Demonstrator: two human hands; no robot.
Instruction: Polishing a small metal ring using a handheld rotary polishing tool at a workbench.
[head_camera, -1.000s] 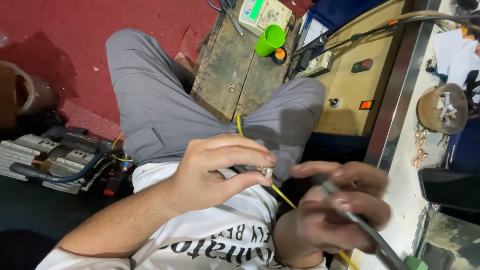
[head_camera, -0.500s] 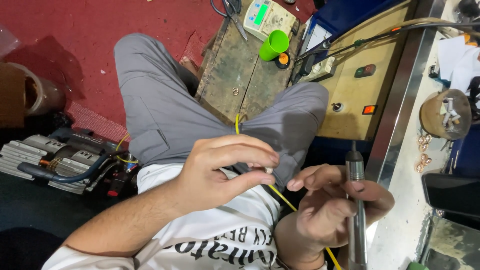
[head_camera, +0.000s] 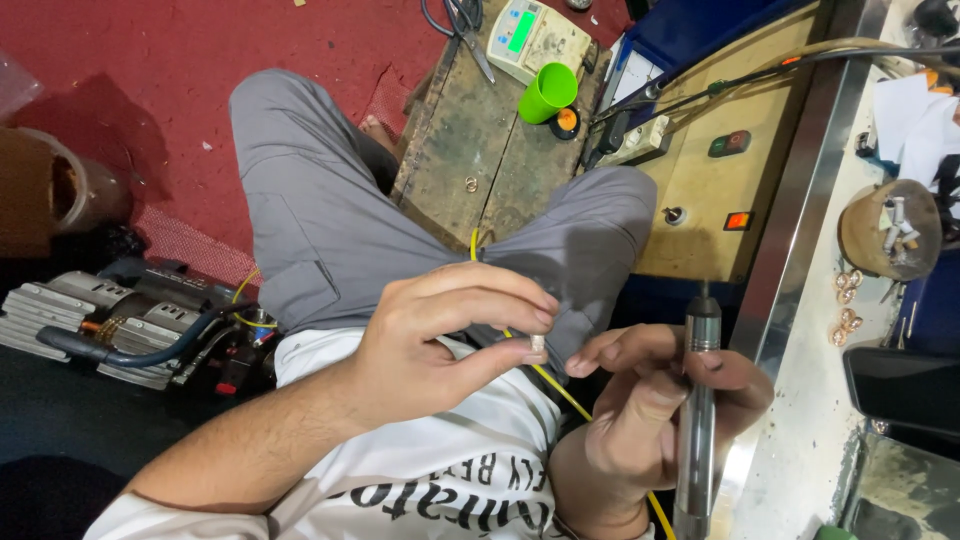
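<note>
My left hand (head_camera: 440, 335) is raised over my lap and pinches a tiny pale metal piece (head_camera: 537, 344) between thumb and fingertips. My right hand (head_camera: 650, 400) grips a slim silver rotary handpiece (head_camera: 697, 400), held upright with its thin bit pointing up at the top. Its index finger reaches toward the small piece. A yellow cord (head_camera: 560, 395) runs diagonally under both hands, across my grey trousers (head_camera: 340, 230) and white printed shirt (head_camera: 440, 480).
A worn wooden block (head_camera: 470, 160) lies between my knees, with a green cup (head_camera: 547, 93), a digital scale (head_camera: 535, 38) and pliers at its far end. A yellowish cabinet with switches (head_camera: 725, 150) and a steel bench edge (head_camera: 800, 250) stand right. A black machine (head_camera: 150, 325) sits left on red carpet.
The right hand has turned the handpiece from a slant to upright and raised it. The left hand keeps its pinch, almost unmoved. The camera view has shifted slightly.
</note>
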